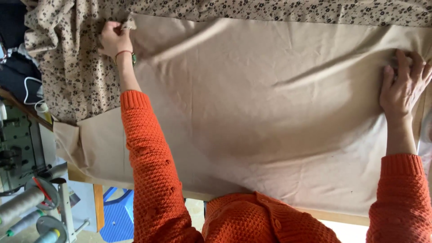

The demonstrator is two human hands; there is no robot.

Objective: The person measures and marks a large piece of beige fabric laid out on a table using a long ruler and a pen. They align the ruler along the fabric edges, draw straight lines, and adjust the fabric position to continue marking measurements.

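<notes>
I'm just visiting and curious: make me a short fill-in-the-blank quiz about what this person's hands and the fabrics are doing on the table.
1. The left hand pinches a corner of the plain ____ cloth.
2. The right hand presses flat on that cloth's ____ edge as the picture shows it.
3. Under the plain cloth lies a beige fabric printed with small dark ____.
4. Both sleeves are knitted and coloured ____.

Missing words: tan; right; flowers; orange
</notes>
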